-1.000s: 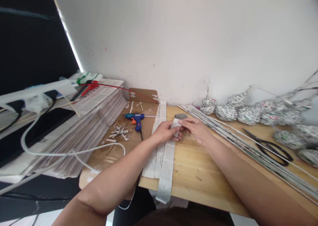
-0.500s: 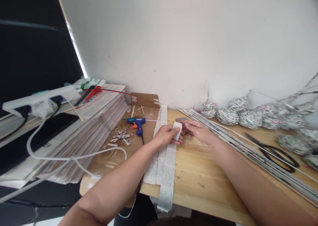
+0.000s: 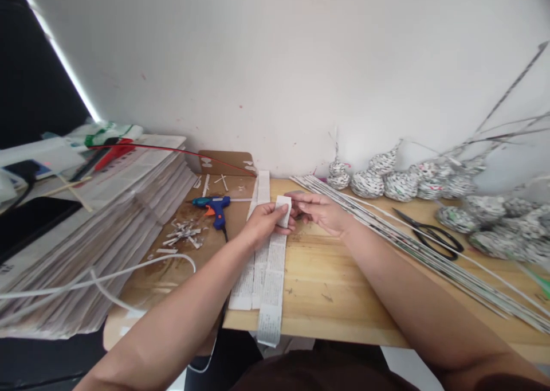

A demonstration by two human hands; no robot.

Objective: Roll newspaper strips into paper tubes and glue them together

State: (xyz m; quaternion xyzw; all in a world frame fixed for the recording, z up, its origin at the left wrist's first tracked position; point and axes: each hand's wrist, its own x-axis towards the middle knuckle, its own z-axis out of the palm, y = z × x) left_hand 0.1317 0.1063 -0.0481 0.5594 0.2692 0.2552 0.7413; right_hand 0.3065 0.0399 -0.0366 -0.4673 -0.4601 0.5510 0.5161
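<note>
My left hand (image 3: 267, 221) pinches a small folded piece of printed white paper (image 3: 283, 204) between thumb and fingers. Just right of it is my right hand (image 3: 317, 209), its thumb and fingertips close together near the paper; what they hold, if anything, is too small to tell. Beneath my left hand, long flat newspaper strips (image 3: 271, 276) lie on the wooden table (image 3: 335, 288), one end hanging past the front edge. A blue glue gun (image 3: 218, 207) rests on brown cardboard to the left.
Stacked newspapers (image 3: 141, 207), a white cable (image 3: 172, 258) and paper scraps (image 3: 183, 234) are at left. Thin rolled paper sticks (image 3: 399, 236), black scissors (image 3: 433, 239) and woven paper gourds (image 3: 399, 186) lie at right.
The view has turned to the right, so things appear farther left. My left hand still pinches the folded paper, with my right hand close beside it.
</note>
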